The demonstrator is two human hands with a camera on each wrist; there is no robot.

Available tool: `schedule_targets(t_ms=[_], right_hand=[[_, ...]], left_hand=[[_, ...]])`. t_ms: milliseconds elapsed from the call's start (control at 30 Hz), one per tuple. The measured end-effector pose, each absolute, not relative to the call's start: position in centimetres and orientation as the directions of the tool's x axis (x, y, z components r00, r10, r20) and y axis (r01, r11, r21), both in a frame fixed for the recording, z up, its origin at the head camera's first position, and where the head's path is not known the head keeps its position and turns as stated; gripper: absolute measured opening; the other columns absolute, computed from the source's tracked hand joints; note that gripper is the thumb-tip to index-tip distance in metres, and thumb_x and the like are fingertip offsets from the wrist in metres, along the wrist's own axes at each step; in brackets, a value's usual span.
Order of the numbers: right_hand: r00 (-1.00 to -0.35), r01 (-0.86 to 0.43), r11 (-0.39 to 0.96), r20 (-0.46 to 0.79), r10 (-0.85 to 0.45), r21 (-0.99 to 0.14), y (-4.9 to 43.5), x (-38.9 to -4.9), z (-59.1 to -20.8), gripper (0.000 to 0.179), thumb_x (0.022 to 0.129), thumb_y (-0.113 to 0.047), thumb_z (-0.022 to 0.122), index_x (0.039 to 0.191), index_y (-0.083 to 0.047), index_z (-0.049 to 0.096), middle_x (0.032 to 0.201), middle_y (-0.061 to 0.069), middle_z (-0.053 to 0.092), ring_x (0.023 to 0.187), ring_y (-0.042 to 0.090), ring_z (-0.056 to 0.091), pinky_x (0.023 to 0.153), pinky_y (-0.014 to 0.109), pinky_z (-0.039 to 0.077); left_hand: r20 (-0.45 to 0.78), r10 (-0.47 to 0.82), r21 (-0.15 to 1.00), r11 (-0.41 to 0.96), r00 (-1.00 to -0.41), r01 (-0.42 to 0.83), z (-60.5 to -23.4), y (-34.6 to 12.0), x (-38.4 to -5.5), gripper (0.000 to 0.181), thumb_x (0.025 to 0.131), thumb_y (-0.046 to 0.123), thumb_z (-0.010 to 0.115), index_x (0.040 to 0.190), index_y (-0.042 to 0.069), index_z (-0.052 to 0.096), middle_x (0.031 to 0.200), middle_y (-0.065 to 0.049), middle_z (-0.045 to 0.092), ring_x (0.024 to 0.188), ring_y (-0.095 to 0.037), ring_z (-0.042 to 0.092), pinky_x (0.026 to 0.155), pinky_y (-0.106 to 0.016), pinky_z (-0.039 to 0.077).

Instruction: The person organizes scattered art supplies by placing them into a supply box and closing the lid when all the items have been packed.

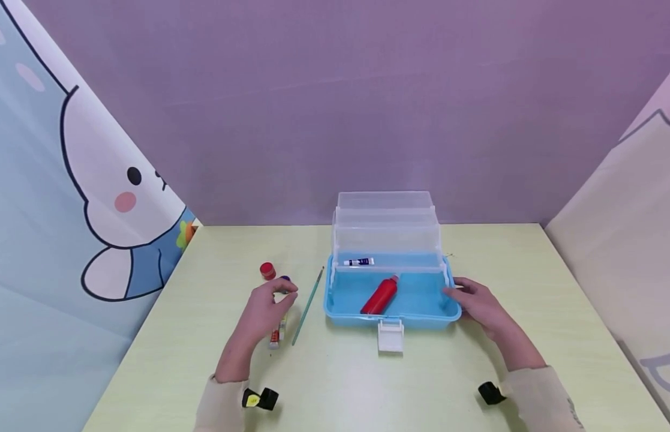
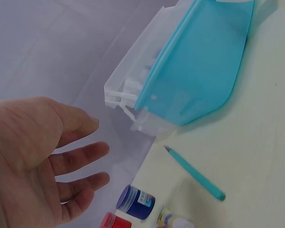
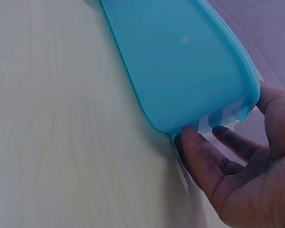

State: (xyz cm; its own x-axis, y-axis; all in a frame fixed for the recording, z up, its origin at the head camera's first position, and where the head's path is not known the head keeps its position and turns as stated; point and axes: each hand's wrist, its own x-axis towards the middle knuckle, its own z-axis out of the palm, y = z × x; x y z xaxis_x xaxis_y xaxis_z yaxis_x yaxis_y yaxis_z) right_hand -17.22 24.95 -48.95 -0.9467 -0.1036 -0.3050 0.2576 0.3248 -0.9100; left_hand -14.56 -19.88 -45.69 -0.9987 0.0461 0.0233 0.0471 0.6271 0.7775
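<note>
My right hand (image 1: 481,309) grips the right end of a blue plastic storage box (image 1: 421,292), thumb at the rim and fingers against the outer end wall (image 3: 180,61). The box's clear lid stands raised at the back. Inside lie a red bottle (image 1: 379,297) and, further back, a small paint tube (image 1: 358,262). My left hand (image 1: 261,313) hovers left of the box with bent, spread fingers and nothing in them. Around and below it are a red paint jar (image 1: 267,270), a blue paint jar (image 2: 137,202) and paint tubes (image 1: 274,339), partly hidden by the hand.
A teal paintbrush (image 1: 309,306) lies between the left hand and the box. The box's white latch (image 1: 390,337) hangs down at the front. A purple backdrop rises behind the pale wooden table (image 1: 345,390), with printed curtains at both sides.
</note>
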Motion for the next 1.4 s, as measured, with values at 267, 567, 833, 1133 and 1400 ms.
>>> schedule_targets(t_ms=[267,567,833,1133,1400], right_hand=[[-0.945,0.264,0.331,-0.311,-0.099,-0.906,24.9,-17.2,-48.7,0.07,0.095,-0.038,0.062,0.144,0.005,0.036,0.133,0.032,0.046,0.108,0.036,0.06,0.084,0.043,0.054],[-0.942,0.275,0.337,-0.322,-0.092,-0.9,24.9,-17.3,-49.0,0.068,0.096,-0.037,0.061,0.144,0.004,0.036,0.134,0.031,0.046,0.108,0.036,0.06,0.084,0.043,0.054],[-0.943,0.276,0.334,-0.322,-0.089,-0.901,24.9,-17.3,-49.2,0.068,0.095,-0.038,0.061,0.144,0.004,0.037,0.133,0.03,0.047,0.107,0.034,0.061,0.084,0.042,0.054],[-0.941,0.281,0.327,-0.326,-0.093,-0.902,25.0,-17.4,-49.4,0.069,0.095,-0.038,0.062,0.144,0.004,0.036,0.134,0.031,0.046,0.106,0.034,0.061,0.083,0.043,0.054],[-0.94,0.283,0.323,-0.327,-0.093,-0.903,25.0,-17.4,-49.5,0.07,0.095,-0.038,0.062,0.145,0.004,0.036,0.134,0.031,0.046,0.106,0.033,0.062,0.083,0.043,0.054]], left_hand=[[-0.005,0.068,0.759,0.65,-0.998,0.041,-46.0,-21.5,-14.7,0.015,0.095,0.018,0.064,0.108,0.013,0.068,0.11,-0.001,0.065,0.106,-0.026,0.058,0.09,-0.046,0.048],[-0.031,0.08,0.72,0.693,-0.996,0.033,-46.6,-23.3,-14.8,0.017,0.095,0.017,0.064,0.11,0.01,0.068,0.111,-0.002,0.065,0.109,-0.028,0.056,0.093,-0.049,0.045],[-0.048,0.155,0.705,0.705,-0.987,0.076,-47.1,-24.3,-15.0,0.014,0.094,0.011,0.064,0.107,0.008,0.069,0.105,0.001,0.066,0.101,-0.022,0.058,0.09,-0.046,0.046],[-0.117,0.182,0.572,0.816,-0.976,0.083,-48.1,-24.9,-15.2,0.011,0.089,0.009,0.068,0.091,0.019,0.073,0.111,-0.001,0.061,0.108,-0.025,0.055,0.094,-0.047,0.045],[-0.076,0.239,0.486,0.856,-0.968,0.173,-48.5,-24.8,-15.1,0.018,0.082,0.003,0.073,0.083,0.021,0.077,0.115,-0.01,0.059,0.11,-0.032,0.052,0.099,-0.052,0.039]])
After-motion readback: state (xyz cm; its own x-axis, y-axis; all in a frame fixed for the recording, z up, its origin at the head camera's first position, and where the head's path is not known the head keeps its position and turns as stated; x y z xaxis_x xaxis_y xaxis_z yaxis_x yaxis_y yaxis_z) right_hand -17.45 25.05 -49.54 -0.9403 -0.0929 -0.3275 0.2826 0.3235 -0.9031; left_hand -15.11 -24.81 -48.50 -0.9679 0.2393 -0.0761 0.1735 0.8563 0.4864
